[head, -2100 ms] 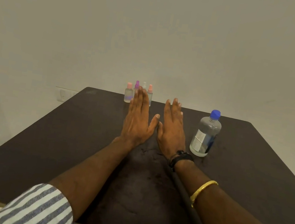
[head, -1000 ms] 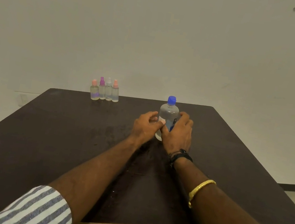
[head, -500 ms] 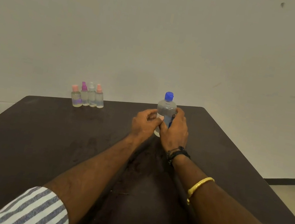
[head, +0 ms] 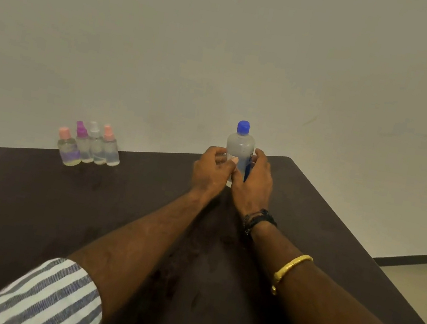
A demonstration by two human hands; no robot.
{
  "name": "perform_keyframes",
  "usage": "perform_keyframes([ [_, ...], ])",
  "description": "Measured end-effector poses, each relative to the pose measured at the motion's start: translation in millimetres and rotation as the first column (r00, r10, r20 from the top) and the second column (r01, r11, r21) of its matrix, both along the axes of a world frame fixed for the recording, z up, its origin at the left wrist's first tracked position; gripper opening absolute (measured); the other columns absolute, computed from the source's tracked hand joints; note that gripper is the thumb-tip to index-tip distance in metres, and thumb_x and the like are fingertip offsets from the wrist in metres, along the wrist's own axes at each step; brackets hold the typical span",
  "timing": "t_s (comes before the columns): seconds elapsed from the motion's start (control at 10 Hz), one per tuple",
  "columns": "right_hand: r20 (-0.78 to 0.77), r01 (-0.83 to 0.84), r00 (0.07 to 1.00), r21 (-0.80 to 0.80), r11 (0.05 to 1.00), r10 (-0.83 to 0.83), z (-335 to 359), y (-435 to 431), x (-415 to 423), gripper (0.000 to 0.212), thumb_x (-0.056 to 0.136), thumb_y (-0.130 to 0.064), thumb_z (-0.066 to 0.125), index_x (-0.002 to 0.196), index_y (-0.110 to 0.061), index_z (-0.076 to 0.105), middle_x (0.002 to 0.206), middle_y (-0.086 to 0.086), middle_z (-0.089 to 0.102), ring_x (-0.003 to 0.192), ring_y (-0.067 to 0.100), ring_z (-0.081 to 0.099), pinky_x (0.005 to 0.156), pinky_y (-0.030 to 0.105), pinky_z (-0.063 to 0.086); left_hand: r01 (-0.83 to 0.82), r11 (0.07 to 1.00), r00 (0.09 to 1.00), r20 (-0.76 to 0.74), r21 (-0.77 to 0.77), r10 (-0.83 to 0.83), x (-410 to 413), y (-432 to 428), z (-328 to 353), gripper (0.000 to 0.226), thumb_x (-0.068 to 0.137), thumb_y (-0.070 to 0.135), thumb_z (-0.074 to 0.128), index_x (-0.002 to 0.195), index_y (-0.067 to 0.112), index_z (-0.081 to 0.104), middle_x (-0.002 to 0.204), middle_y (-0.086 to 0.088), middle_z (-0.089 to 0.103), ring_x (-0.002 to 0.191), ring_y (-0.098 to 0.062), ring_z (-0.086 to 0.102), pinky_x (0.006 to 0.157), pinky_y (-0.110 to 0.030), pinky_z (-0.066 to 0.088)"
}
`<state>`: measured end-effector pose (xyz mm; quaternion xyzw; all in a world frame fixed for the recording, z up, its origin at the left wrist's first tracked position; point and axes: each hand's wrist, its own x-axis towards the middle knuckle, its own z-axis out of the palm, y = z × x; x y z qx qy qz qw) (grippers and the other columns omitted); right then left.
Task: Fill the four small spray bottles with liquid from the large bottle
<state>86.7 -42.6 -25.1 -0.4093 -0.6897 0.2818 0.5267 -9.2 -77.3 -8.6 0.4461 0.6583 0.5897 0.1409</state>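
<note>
Curled round the big bottle [head: 240,149], left hand [head: 212,171] and right hand [head: 255,184], one each side, bottle upright, blue cap [head: 243,127] on, dark table [head: 30,202] under it, pale wall [head: 227,37] behind it, four small spray bottles [head: 89,145] well to its left, all see-through, fill hard to tell

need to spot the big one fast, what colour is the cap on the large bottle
Blue; the cap on the large bottle shows clearly in the head view.
</note>
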Motion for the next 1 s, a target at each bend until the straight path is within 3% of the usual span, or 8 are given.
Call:
perform_keyframes([
  [0.1,-0.006,-0.014,1.000,0.006,1.000,0.014,-6,21,-4,0.045,0.097,-0.037,0.063,0.136,-0.018,0.048,0.129,-0.001,0.058,0.107,0.009,0.054,0.091,0.022,0.046,0.014,1.000,1.000,-0.014,0.003,-0.014,-3,23,-5,0.043,0.097,0.029,0.065,0.133,0.009,0.054,0.130,-0.007,0.065,0.114,-0.019,0.065,0.072,-0.005,0.044],
  [0.3,0.008,-0.056,0.998,-0.003,0.998,0.057,-16,48,-16,0.045,0.101,-0.040,0.057,0.140,-0.019,0.047,0.132,0.001,0.060,0.113,0.011,0.058,0.101,0.031,0.050,0.052,0.998,0.997,-0.056,0.016,-0.051,-14,58,-19,0.040,0.101,0.030,0.057,0.137,0.013,0.054,0.132,-0.006,0.065,0.115,-0.019,0.064,0.097,-0.032,0.054],
  [0.4,0.010,-0.084,0.996,-0.002,0.996,0.084,-17,55,-19,0.051,0.102,-0.044,0.052,0.146,-0.020,0.043,0.134,0.004,0.060,0.119,0.020,0.060,0.105,0.040,0.051,0.070,0.997,0.993,-0.097,0.030,-0.067,-16,67,-21,0.038,0.102,0.032,0.054,0.137,0.015,0.055,0.126,-0.003,0.067,0.109,-0.015,0.065,0.096,-0.032,0.055],
  [0.5,0.032,-0.104,0.994,-0.006,0.995,0.104,-16,60,-21,0.053,0.104,-0.038,0.050,0.152,-0.021,0.037,0.138,0.006,0.060,0.124,0.022,0.059,0.107,0.037,0.048,0.113,0.993,0.988,-0.107,0.041,-0.108,-20,76,-25,0.034,0.102,0.034,0.054,0.133,0.018,0.058,0.115,0.001,0.071,0.100,-0.013,0.068,0.092,-0.035,0.058],
  [0.6,0.084,-0.109,0.990,-0.007,0.994,0.109,-20,65,-22,0.058,0.105,-0.034,0.052,0.157,-0.023,0.029,0.142,0.005,0.057,0.126,0.022,0.058,0.107,0.031,0.045,0.139,0.990,0.984,-0.117,0.028,-0.134,-22,78,-27,0.036,0.102,0.032,0.055,0.135,0.019,0.055,0.116,0.002,0.071,0.101,-0.012,0.069,0.092,-0.034,0.058],
  [0.7,0.115,-0.109,0.987,-0.016,0.994,0.111,-29,72,-23,0.064,0.104,-0.038,0.053,0.159,-0.024,0.022,0.148,0.004,0.053,0.131,0.024,0.056,0.110,0.044,0.047,0.160,0.986,0.979,-0.136,0.049,-0.152,-22,80,-32,0.040,0.101,0.031,0.056,0.139,0.019,0.052,0.117,0.001,0.070,0.102,-0.012,0.069,0.092,-0.032,0.058],
  [0.9,0.125,-0.119,0.985,-0.020,0.993,0.120,-31,68,-22,0.066,0.103,-0.040,0.054,0.158,-0.022,0.023,0.152,0.004,0.049,0.134,0.025,0.054,0.111,0.045,0.047,0.105,0.991,0.984,-0.150,0.079,-0.092,-20,74,-36,0.031,0.100,0.029,0.056,0.128,0.015,0.059,0.105,-0.001,0.072,0.089,-0.012,0.070,0.082,-0.032,0.060],
  [1.0,0.107,-0.108,0.988,-0.020,0.994,0.110,-32,66,-24,0.067,0.101,-0.039,0.056,0.157,-0.020,0.025,0.153,0.004,0.047,0.136,0.024,0.051,0.111,0.046,0.046,0.079,0.993,0.991,-0.115,0.085,-0.069,-16,63,-29,0.038,0.102,0.025,0.054,0.137,0.009,0.054,0.118,0.004,0.067,0.100,-0.011,0.067,0.078,-0.006,0.051],
])
